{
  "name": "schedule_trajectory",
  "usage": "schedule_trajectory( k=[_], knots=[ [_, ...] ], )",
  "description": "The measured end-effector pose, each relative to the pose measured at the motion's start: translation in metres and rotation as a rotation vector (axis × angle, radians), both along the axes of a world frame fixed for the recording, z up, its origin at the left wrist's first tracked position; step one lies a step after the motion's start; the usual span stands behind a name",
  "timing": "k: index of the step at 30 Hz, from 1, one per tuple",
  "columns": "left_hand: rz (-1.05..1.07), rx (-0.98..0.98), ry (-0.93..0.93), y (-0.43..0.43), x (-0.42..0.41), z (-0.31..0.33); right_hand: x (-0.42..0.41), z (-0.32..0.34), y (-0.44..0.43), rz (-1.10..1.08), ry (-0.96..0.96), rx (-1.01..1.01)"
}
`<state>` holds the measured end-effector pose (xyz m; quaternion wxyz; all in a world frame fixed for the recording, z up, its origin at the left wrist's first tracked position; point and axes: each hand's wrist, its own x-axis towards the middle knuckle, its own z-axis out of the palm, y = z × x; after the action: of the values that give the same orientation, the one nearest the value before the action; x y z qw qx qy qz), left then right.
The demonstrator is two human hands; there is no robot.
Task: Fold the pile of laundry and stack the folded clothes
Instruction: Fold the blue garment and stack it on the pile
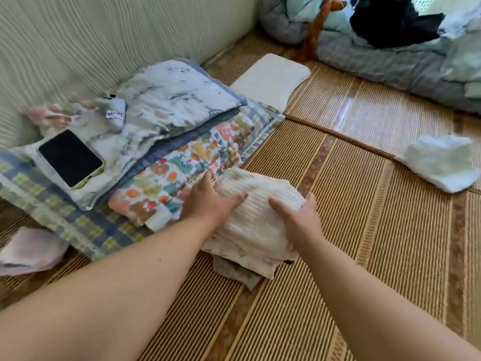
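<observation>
A folded cream ribbed garment [260, 204] tops a small stack of folded clothes [242, 264] on the woven mat. My left hand [208, 201] lies flat on the garment's left side, fingers spread. On its right edge my right hand [299, 214] rests with the thumb on top and the fingers curled round the side. A pale blue-white cloth [440, 162] lies loose on the mat to the right. A dark garment [395, 19] sits on the bedding at the top right.
Left of the stack are a floral folded cloth [177, 175], a plaid pillow [86, 227] and a marbled quilt [169, 100] with a phone [70, 157] on it. A pinkish cloth [28, 251] lies at far left. A white pad [270, 79] and blue-grey bedding [390, 61] lie behind.
</observation>
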<state>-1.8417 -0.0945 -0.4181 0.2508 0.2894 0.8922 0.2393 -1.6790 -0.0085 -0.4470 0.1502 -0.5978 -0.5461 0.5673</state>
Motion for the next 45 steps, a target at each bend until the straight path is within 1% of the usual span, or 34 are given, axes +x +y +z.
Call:
schedule_trajectory(
  k=[1, 2, 4, 7, 11, 13, 18, 23, 27, 31, 36, 39, 45],
  knots=[
    [0.066, 0.009, -0.105, 0.008, -0.009, -0.004, -0.001, -0.009, 0.006, -0.085, 0.083, -0.118],
    [0.092, -0.025, -0.203, 0.014, -0.018, -0.012, -0.002, -0.018, 0.012, -0.127, 0.166, -0.228],
    [0.064, -0.118, -0.385, 0.02, -0.034, -0.029, -0.004, -0.036, 0.02, -0.122, 0.295, -0.395],
    [0.055, -0.15, -0.627, 0.016, -0.043, -0.056, -0.005, -0.052, 0.023, -0.058, 0.309, -0.486],
    [0.065, -0.125, -0.71, 0.014, -0.046, -0.081, -0.003, -0.063, 0.023, 0.043, 0.421, -0.475],
    [0.069, -0.1, -0.771, 0.014, -0.048, -0.086, -0.004, -0.065, 0.023, 0.069, 0.431, -0.479],
    [0.099, -0.062, -0.909, 0.01, -0.048, -0.089, -0.002, -0.068, 0.024, 0.065, 0.393, -0.534],
    [0.126, 0.057, -0.994, 0.003, -0.038, -0.096, 0.009, -0.068, 0.021, 0.095, 0.486, -0.568],
    [0.105, 0.073, -1.07, 0.0, -0.012, -0.099, 0.039, -0.071, 0.017, 0.077, 0.538, -0.607],
    [0.042, 0.058, -1.14, 0.007, 0.03, -0.095, 0.085, -0.065, 0.019, 0.039, 0.532, -0.597],
    [-0.12, 0.046, -1.244, 0.026, 0.119, -0.073, 0.184, -0.037, 0.016, -0.067, 0.538, -0.547],
    [-0.248, 0.017, -1.236, 0.04, 0.199, -0.048, 0.27, -0.002, 0.009, -0.167, 0.539, -0.498],
    [-0.449, -0.076, -1.401, 0.047, 0.392, -0.004, 0.467, 0.055, -0.025, -0.364, 0.517, -0.427]
  ],
)
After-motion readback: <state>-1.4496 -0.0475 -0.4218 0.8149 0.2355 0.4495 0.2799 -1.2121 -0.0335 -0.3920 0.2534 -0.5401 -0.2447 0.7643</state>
